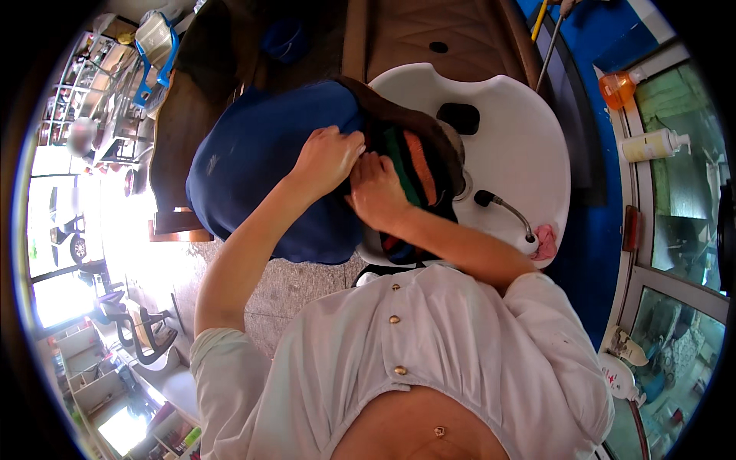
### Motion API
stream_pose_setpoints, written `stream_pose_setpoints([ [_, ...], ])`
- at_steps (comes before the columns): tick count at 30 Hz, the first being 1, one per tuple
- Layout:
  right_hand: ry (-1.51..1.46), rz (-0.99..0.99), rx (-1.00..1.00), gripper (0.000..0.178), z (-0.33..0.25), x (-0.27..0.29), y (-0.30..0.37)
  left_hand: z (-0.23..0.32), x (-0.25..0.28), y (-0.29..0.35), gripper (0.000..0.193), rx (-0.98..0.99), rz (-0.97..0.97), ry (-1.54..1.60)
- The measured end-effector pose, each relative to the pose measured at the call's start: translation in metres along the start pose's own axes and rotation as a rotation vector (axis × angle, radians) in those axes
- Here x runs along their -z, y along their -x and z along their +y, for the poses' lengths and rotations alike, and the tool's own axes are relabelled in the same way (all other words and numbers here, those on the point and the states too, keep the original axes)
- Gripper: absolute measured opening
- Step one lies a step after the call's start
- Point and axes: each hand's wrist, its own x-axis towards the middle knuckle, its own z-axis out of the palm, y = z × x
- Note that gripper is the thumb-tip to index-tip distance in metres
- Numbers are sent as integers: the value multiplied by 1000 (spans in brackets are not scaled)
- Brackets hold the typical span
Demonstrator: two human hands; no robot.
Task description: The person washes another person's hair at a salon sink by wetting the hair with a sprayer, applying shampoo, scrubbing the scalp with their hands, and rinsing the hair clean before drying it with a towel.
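A person in a dark blue top (268,153) leans forward over a white wash basin (529,130), and their head is mostly hidden under cloth. A dark striped towel (418,165) with green and orange bands lies around the neck and head. My left hand (328,159) is closed at the collar line, its fingers pinched on the towel's edge where it meets the blue top. Close beside it, my right hand (376,188) has its fingers curled onto the same towel edge. Exactly how much cloth each hand grips is partly hidden by the knuckles.
In the basin are a black pad (458,118) and a spray head on a hose (510,205), with a pink cloth (545,242) on its rim. A brown padded seat (441,38) adjoins it. Bottles, among them a pump bottle (652,146), line the right-hand ledge.
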Motion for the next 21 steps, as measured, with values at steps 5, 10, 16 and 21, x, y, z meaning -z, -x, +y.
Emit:
stream_pose_setpoints([
  [5, -520, 247, 67, 46, 10, 20, 60, -9, -46, -38, 21, -130, 76, -60],
  [10, -899, 97, -840, 43, 55, -20, 151, 13, -42, -89, 49, 197, -158, 88],
  [16, -1239, -315, -915, 25, 61, -74, 145, -12, -84, -131, 67, 77, 50, 692],
  [21, -967, 336, -1366, 12, 86, -120, 132, 15, -75, -116, 63, -10, -109, 1048],
])
